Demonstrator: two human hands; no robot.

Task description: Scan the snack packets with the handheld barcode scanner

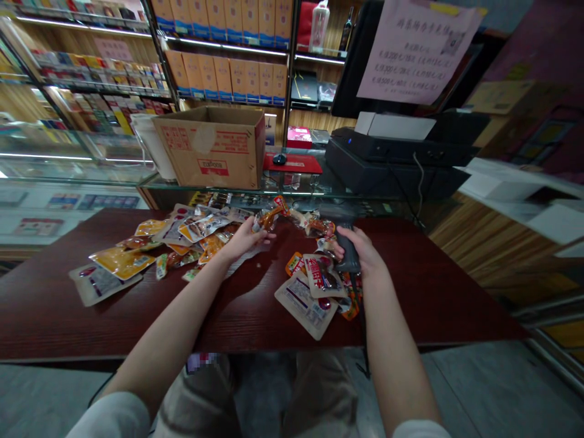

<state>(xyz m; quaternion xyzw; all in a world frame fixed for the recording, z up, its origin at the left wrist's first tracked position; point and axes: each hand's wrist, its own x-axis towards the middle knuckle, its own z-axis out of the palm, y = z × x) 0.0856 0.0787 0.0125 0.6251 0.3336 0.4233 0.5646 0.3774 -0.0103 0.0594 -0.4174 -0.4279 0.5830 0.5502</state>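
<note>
My left hand pinches a small orange snack packet and holds it up over the dark red table. My right hand is wrapped round the grey handle of a barcode scanner, whose head points toward that packet. The scanner's cable hangs over the table's near edge. A pile of snack packets spreads to the left of my left hand. A smaller heap of packets lies under and beside my right hand.
Behind the table runs a glass counter with an open cardboard box, a red pad with a mouse and a black till with a printer. Shelves of boxed goods line the back wall. A paper notice hangs above the till.
</note>
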